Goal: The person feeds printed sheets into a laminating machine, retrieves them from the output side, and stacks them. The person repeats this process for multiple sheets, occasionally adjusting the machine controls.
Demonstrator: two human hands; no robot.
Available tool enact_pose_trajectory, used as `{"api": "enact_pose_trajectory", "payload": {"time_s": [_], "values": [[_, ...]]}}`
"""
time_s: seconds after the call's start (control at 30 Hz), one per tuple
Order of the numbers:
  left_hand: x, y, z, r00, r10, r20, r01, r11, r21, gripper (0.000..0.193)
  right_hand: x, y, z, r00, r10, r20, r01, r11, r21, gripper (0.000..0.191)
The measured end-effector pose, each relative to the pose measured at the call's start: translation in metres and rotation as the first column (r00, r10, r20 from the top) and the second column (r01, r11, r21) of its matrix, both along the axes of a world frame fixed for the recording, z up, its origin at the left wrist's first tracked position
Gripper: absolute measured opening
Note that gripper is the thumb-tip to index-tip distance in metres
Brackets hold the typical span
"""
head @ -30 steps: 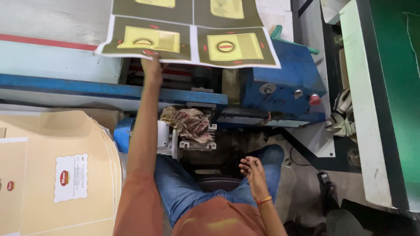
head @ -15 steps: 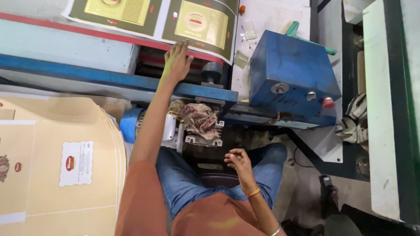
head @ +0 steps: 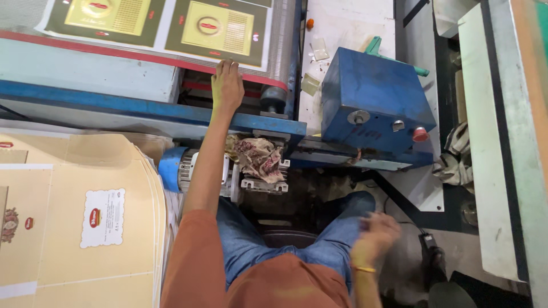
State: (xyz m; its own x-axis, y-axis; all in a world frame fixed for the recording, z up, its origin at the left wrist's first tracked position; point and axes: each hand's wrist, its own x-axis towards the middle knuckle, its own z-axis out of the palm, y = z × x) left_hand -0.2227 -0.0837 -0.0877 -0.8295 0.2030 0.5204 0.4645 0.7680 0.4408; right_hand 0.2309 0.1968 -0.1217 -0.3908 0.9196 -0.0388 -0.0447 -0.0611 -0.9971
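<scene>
Sheet (head: 171,25) of printed card, dark green with gold panels, lies flat on the machine bed at top of frame, long axis running left-right. Left hand (head: 226,85) is stretched forward with palm down, fingers flat on the sheet's near edge above the red strip (head: 142,54); no pinch, grip spread open and pressing. The sheet lies straight ahead of that hand and extends mostly to its left. Right hand (head: 374,236) is well apart, low by the right knee, motion-blurred; cannot tell its grip, nothing visible in it. Left hand is clearly the nearer one. Blue control box (head: 377,100) sits right of the sheet. Stack of tan carton blanks (head: 85,228) lies at lower left. Crumpled rag (head: 257,157) rests on the motor under the blue rail. No containers in view.
</scene>
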Motion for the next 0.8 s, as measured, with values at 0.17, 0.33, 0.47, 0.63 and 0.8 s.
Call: {"api": "enact_pose_trajectory", "payload": {"time_s": [0.17, 0.33, 0.47, 0.63, 0.8], "values": [[0.013, -0.008, 0.014, 1.000, 0.000, -0.023, 0.004, 0.991, 0.135, 0.016, 0.083, 0.122, 0.041, 0.846, -0.386, -0.368, 0.522, 0.739, 0.425, 0.019], [0.008, -0.012, 0.012, 0.991, 0.129, 0.033, -0.133, 0.940, 0.313, 0.017, 0.145, 0.195, 0.056, 0.906, -0.305, -0.293, 0.386, 0.879, 0.279, 0.018], [0.011, -0.015, 0.011, 0.993, 0.096, 0.067, -0.114, 0.921, 0.372, 0.017, 0.158, 0.206, 0.057, 0.983, -0.109, -0.149, 0.151, 0.938, 0.312, 0.016], [0.037, -0.013, 0.003, 0.991, 0.026, 0.134, -0.064, 0.956, 0.286, 0.017, 0.156, 0.205, 0.049, 0.977, -0.101, -0.187, 0.160, 0.928, 0.337, 0.015], [0.064, -0.005, -0.005, 0.954, -0.110, 0.278, -0.114, 0.725, 0.679, 0.013, 0.165, 0.220, 0.056, 0.960, -0.113, 0.257, -0.005, 0.908, 0.418, 0.023]]}}
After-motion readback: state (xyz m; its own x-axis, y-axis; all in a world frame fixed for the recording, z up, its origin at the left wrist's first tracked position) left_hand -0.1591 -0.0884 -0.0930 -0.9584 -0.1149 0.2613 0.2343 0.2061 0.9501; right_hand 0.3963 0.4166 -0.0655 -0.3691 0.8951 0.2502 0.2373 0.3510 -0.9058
